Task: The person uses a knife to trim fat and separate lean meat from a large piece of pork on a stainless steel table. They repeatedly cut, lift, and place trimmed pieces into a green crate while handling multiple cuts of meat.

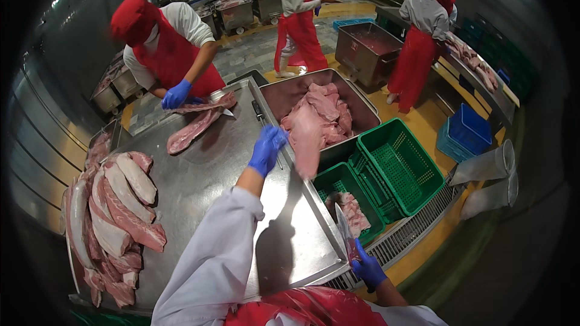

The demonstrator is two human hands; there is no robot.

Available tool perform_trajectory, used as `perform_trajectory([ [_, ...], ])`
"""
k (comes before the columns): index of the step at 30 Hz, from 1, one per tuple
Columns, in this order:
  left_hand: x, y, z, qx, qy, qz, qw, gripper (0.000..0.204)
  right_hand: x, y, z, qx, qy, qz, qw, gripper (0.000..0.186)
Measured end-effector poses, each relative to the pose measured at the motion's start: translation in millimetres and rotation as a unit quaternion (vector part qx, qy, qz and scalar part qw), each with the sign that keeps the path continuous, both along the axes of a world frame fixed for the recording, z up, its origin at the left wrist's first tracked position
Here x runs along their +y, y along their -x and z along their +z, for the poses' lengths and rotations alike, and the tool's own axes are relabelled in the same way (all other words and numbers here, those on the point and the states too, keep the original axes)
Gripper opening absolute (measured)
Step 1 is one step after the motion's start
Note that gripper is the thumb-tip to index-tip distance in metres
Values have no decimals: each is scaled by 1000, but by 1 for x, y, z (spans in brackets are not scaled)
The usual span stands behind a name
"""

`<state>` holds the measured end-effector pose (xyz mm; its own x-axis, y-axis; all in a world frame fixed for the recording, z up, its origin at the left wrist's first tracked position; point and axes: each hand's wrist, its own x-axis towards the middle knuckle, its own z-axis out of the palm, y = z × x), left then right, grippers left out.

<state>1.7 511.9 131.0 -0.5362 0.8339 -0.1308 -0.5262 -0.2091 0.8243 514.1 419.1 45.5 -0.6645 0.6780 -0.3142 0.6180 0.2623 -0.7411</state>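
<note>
My left hand (267, 148), in a blue glove, is over the right edge of the steel table (211, 205), its fingers loosely apart and nothing visible in them. Just beyond the fingertips, a motion-blurred slab of pale pink meat (307, 148) hangs across the near rim of a metal bin (365, 108). More meat pieces (329, 108) lie inside that bin. In my right hand (368, 267), also gloved, is a knife (344, 224), its blade pointing up and away beside the table's right edge. A green crate (376, 208) near the blade contains pale meat trimmings (353, 211).
Long meat slabs (124, 205) are piled at the table's left. Across it, a co-worker (175, 54) handles a meat strip (196, 130) with a knife. A dark-handled thin rod (258, 111) lies near the bin. Another green crate (402, 166) and blue crates (465, 133) stand right.
</note>
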Motion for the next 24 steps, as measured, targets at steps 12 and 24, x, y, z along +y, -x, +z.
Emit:
perform_trajectory([
  [12, -23, 65, -198, 812, 245, -93, 522, 51, -31, -31, 8, 2, 155, -193, 969, 87],
  [24, -118, -30, -129, 761, 186, -240, 573, 15, -44, 23, 21, 30, 172, -187, 967, 84],
])
